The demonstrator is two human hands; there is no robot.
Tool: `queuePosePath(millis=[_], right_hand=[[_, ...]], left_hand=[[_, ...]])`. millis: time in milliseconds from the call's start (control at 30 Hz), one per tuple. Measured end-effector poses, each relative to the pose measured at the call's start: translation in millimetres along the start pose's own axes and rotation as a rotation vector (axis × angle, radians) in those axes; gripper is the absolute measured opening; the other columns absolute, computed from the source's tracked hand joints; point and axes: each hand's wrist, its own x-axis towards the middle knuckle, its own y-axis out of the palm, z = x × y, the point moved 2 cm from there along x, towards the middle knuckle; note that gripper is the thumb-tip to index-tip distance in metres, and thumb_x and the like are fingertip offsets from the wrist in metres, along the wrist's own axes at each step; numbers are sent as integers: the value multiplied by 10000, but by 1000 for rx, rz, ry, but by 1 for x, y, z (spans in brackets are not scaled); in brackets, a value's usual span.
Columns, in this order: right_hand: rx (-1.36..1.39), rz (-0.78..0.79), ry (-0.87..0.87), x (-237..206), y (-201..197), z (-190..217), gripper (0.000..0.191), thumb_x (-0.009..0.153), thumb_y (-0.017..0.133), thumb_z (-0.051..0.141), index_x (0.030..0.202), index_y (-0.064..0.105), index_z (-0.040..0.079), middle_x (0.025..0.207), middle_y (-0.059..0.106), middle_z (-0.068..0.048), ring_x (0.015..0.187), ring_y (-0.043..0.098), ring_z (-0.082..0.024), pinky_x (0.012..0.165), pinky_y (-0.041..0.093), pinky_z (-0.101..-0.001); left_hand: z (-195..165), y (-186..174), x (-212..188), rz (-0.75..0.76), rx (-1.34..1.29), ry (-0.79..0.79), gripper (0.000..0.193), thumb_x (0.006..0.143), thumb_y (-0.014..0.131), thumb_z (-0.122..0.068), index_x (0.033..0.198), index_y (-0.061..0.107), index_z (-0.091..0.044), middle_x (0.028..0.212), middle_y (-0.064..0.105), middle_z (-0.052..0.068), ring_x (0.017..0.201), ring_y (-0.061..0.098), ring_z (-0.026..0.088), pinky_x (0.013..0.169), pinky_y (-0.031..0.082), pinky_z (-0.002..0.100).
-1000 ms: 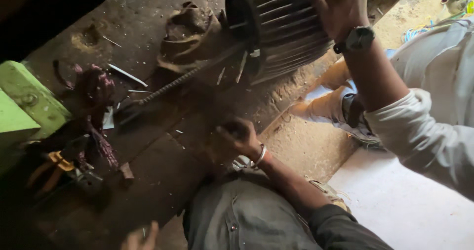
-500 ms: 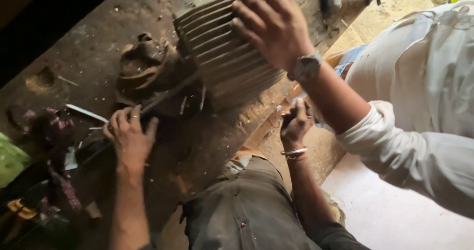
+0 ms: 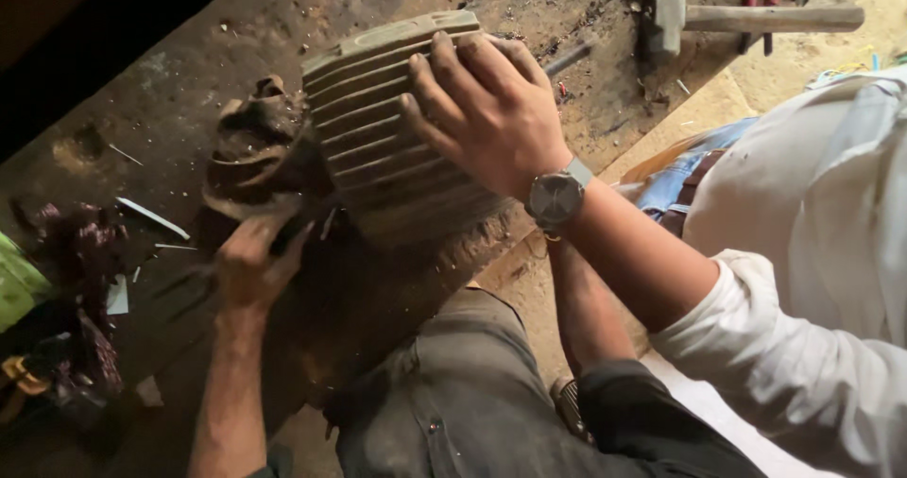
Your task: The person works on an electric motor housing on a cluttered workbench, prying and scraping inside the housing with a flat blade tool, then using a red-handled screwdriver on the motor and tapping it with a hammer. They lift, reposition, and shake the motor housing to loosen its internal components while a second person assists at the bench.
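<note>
— Since a moment ago the finned motor housing [image 3: 397, 138] sits nearer, and the left hand [image 3: 250, 270] has come closer to it.

— Surface?

— Dusty table [image 3: 189, 81], a hammer [image 3: 737, 10] at its far end.

— Hands?

— Left curls closed at the housing's rusty end. Right hand is hidden; can't tell. A co-worker's hand [image 3: 487, 110] presses spread on top.

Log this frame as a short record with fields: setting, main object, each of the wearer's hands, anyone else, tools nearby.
Setting: dirty, scarred workbench, seen from above
Main object: finned grey metal housing lying on its side, dark crumpled end cover at its left end
Left hand: at the lower edge of the end cover, grip unclear
Right hand: hidden; only the forearm shows, reaching under the housing
Other person: white sleeve, co-worker's hand with wristwatch pressed on top of the housing
Tools: hammer on the bench, top right
</note>
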Motion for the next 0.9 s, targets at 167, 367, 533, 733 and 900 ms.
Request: queuePosePath(millis=[167,367,533,733,900], right_hand=[[-2,18,18,-4,19,-2,338,1002,667,222,1323,657,115,1412,630,-131,1240,585,-272,1056,490,-432],[-181,92,18,13,17,-4,308,1074,619,179,1347,638,37,1394,639,-81,1230,595,-182,1144,438,-314],[-79,46,-6,13,10,-7,267,1043,606,204,1286,661,109,1371,657,-84,1228,606,-195,1108,432,-368],[-774,246,-2,20,14,-8,170,1099,541,250,1143,660,138,1399,626,21,1323,534,-109,1191,339,-359],[-435,183,41,20,9,-6,182,1085,555,253,1173,668,140,1406,632,50,1346,527,-82,1202,336,-323]], left_hand=[[15,62,26,78,-171,-42,357,769,793,-68,1118,724,-28,1049,725,197,972,709,358,840,564,424],[27,93,31,375,-367,-195,461,749,757,-40,1208,713,-50,1220,722,208,1214,657,364,1015,529,415],[-11,30,42,267,-823,-291,744,745,728,-85,1452,510,-10,1455,536,227,1398,462,375,1165,359,446],[-64,9,66,5,-1703,-521,638,1019,479,-342,1570,378,-35,1631,428,75,1526,384,200,1282,257,333],[-38,53,92,-183,-1843,-873,606,1112,331,-411,1534,453,7,1504,550,118,1376,528,250,1222,381,405]])
